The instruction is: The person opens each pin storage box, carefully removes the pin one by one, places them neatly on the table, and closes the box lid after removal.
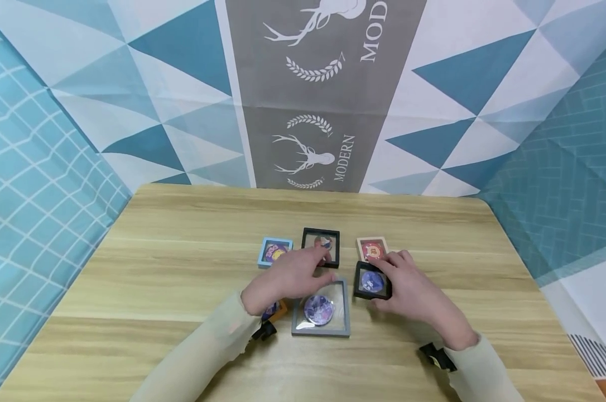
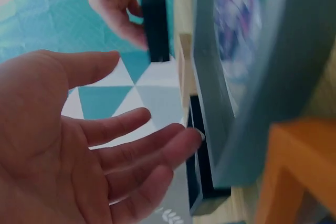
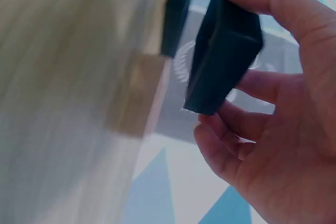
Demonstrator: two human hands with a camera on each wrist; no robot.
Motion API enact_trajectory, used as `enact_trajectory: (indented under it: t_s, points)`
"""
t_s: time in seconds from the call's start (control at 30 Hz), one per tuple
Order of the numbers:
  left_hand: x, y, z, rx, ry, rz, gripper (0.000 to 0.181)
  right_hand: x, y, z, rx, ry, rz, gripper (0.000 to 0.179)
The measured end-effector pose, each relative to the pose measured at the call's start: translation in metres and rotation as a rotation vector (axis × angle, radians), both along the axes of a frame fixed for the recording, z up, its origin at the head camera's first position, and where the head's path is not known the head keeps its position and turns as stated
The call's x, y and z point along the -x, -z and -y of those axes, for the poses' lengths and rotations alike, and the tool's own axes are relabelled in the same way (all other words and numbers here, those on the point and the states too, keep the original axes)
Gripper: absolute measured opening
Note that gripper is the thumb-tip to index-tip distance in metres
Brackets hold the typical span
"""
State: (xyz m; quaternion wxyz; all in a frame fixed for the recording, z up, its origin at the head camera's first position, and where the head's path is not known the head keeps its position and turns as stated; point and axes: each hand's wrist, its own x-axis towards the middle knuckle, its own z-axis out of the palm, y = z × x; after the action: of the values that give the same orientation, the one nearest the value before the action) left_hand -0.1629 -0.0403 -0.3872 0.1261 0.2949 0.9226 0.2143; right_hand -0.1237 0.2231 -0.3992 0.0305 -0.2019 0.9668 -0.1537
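Patterned cloth [image 1: 182,106] hangs behind one wooden table [image 1: 182,273]. From my remote post I count two hands: the right hand [image 1: 414,290] grips the near black frame [image 1: 372,282], off the wood; the left hand [image 1: 294,274] has fingers loosely spread over the far black frame [image 1: 310,244], contact unclear to me. Six frames: one grey frame [image 1: 339,314], largest; two black; then one blue frame [image 1: 273,251], one pink frame [image 1: 370,248], one orange frame [image 1: 280,312]. Left hand and wrist partly block grey, far black, blue, orange; right fingers and held frame overlap pink's near edge.

Table [image 1: 172,251], blue frame [image 1: 273,251], black frame [image 1: 313,240], pink frame [image 1: 372,249], grey frame [image 1: 320,310], orange frame [image 1: 279,311] (partly hidden)
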Motion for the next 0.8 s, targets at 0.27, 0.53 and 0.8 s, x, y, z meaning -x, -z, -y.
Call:
enact_trajectory:
  t_s: [0.27,0.53,0.8]
  points:
    - [-0.008,-0.005,-0.005,-0.329,0.029,0.382,0.060,-0.017,-0.019,0.018,0.182,-0.093,-0.084,0.083]
    - [-0.017,-0.008,-0.008,-0.661,-0.012,0.667,0.044,-0.027,-0.022,0.026,0.223,-0.101,-0.145,0.085]
    - [-0.016,-0.011,-0.010,-0.783,-0.051,0.776,0.041,-0.025,-0.022,0.018,0.350,-0.145,-0.172,0.080]
